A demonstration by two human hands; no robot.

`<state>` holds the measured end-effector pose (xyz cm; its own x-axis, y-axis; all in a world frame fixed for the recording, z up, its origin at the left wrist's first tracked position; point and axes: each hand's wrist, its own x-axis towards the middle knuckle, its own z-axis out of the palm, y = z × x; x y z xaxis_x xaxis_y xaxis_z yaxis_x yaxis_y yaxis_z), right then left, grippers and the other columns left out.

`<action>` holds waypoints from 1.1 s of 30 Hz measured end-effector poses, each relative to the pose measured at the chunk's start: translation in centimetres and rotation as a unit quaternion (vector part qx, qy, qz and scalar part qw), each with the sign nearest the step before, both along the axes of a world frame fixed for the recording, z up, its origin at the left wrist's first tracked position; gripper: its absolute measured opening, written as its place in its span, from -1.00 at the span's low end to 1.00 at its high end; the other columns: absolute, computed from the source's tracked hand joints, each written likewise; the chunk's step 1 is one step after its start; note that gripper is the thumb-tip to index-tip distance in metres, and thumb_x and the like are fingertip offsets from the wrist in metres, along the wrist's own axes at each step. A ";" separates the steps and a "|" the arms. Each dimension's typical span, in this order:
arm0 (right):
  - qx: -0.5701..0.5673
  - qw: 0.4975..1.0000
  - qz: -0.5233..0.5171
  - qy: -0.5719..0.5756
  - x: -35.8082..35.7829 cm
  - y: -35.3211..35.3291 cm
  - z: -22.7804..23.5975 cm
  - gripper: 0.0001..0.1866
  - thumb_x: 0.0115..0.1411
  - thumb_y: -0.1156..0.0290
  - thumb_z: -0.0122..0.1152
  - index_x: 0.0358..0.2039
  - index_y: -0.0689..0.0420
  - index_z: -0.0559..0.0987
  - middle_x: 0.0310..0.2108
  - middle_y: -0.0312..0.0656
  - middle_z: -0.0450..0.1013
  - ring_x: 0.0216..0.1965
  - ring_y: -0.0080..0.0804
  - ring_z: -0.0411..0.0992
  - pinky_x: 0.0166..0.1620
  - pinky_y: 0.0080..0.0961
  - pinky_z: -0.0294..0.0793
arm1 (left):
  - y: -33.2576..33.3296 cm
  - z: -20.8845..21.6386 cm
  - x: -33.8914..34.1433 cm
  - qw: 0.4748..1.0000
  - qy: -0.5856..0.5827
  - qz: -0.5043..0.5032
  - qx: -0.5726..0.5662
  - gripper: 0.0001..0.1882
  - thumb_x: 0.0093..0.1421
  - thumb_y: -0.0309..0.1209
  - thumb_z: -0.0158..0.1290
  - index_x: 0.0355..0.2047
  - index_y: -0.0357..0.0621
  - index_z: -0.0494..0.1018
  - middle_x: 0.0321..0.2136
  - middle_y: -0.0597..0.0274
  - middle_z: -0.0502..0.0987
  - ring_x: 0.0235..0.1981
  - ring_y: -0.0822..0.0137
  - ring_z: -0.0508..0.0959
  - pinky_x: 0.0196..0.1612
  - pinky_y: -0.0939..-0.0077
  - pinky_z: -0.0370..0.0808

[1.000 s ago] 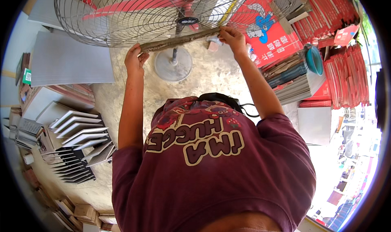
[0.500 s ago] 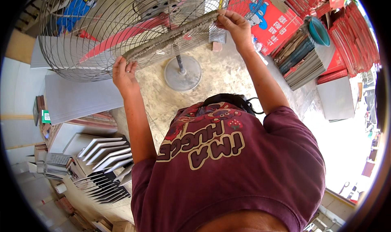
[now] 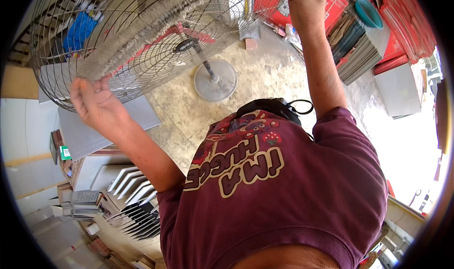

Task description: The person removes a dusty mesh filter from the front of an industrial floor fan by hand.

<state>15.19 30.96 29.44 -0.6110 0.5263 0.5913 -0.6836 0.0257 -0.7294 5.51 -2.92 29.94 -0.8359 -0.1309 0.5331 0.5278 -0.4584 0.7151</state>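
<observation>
Left hand (image 3: 99, 107) far left, fingertips pinching near-left end of fuzzy grey cloth (image 3: 142, 36). Cloth slants off toward far right, over fan (image 3: 185, 45); can't tell if touching. Right hand (image 3: 306, 4) far right, fingers cropped, honestly can't tell its grip. Teal bowl (image 3: 369, 13) further right, red stack (image 3: 407, 25) just past it.

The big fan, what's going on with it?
Someone in a maroon shirt is at the fan, which stands on a round base. The left grip pinches one end of a fuzzy grey strip that slants across the fan's front. The right grip is cut off by the picture's top edge, so I can't tell what it holds.
</observation>
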 end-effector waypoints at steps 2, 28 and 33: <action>0.037 0.998 0.002 -0.059 0.1 0.6 -1.7 -0.76 0.13 0.46 0.11 -0.18 0.24 0.50 -0.32 -0.25 0.49 -0.34 -0.56 0.46 -0.23 -0.62 0.49 | -0.2 -2.2 0.0 0.999 -0.045 -0.025 -0.014 -0.79 0.11 -0.48 0.02 -0.23 -0.21 0.33 -0.23 0.04 0.43 -0.25 0.21 0.45 -0.14 0.24 0.40; -0.114 0.966 -0.003 -0.232 -2.5 6.6 -16.9 -0.71 0.13 0.38 0.12 -0.14 0.20 0.48 -0.32 -0.28 0.47 -0.32 -0.53 0.46 -0.18 -0.58 0.47 | 6.7 -13.2 -1.7 0.952 -0.250 -0.084 -0.156 -0.75 0.10 -0.47 0.04 -0.20 -0.24 0.36 -0.38 0.28 0.42 -0.39 0.26 0.53 -0.33 0.46 0.41; -0.092 0.986 -0.038 -0.134 -0.9 7.3 -10.3 -0.75 0.14 0.41 0.11 -0.17 0.20 0.51 -0.35 -0.29 0.48 -0.33 -0.56 0.45 -0.18 -0.60 0.48 | 7.8 -7.3 0.3 0.979 -0.136 -0.068 -0.139 -0.83 0.11 -0.52 0.01 -0.26 -0.27 0.40 -0.41 0.22 0.44 -0.44 0.23 0.53 -0.34 0.47 0.42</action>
